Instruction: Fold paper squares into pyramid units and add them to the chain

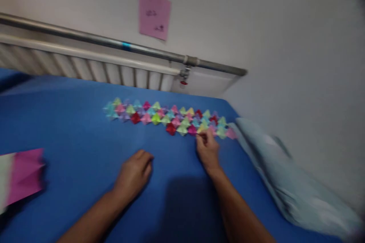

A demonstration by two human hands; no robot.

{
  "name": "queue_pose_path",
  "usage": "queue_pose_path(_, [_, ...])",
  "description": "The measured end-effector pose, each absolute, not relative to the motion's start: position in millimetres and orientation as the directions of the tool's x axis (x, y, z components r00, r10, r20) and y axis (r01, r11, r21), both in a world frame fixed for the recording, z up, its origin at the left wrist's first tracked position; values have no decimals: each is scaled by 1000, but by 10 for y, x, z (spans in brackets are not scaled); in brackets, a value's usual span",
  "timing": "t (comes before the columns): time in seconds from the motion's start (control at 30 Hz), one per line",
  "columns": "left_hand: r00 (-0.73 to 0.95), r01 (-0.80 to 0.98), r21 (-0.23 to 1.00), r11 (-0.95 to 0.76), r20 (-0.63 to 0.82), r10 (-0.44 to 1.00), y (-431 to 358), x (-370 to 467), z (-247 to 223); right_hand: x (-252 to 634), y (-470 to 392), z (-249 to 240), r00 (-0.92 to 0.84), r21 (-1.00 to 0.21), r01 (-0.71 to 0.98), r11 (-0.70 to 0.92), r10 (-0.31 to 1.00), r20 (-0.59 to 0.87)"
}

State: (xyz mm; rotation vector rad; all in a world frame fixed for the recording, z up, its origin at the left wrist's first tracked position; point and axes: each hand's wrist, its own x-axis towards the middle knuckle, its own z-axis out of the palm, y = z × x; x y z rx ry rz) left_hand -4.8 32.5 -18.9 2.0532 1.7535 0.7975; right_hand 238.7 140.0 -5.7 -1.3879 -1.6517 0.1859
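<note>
Several rows of small folded paper pieces [156,119] in many colours lie across the blue surface. At the front row is my right hand [208,148], its thumb and forefinger pinched together right beside a magenta folded piece [192,129] and a yellow one. Whatever sits between those fingertips is too blurred to make out. My left hand [135,170] rests on the blue surface in front of the rows, fingers curled in and nothing visible in it.
A stack of pink and pale paper [28,174] is at the left edge. Light-blue fabric [273,163] lies along the right side by the wall. Behind the blue surface [85,136] run a metal pipe [94,39] and a white radiator [99,70]. A pink note [154,15] hangs above.
</note>
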Motion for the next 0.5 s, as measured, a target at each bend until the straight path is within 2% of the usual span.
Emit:
queue_pose_path(0.1, [108,843,512,-163,136,985,346,-13,-97,2265,1313,-44,-34,-556,708,436,807,589])
queue_pose_path(0.23, [75,887,446,-119,115,991,373,-87,-29,1971,1097,-83,-250,-525,622,581,783,570])
queue_pose_path(0.33, [86,891,434,-136,132,987,336,-128,13,1792,767,-82,-393,-520,558,647,758,521])
queue_pose_path(0.5, [107,868,455,-197,215,971,211,-132,57,1681,133,-62,-521,-503,538,676,736,432])
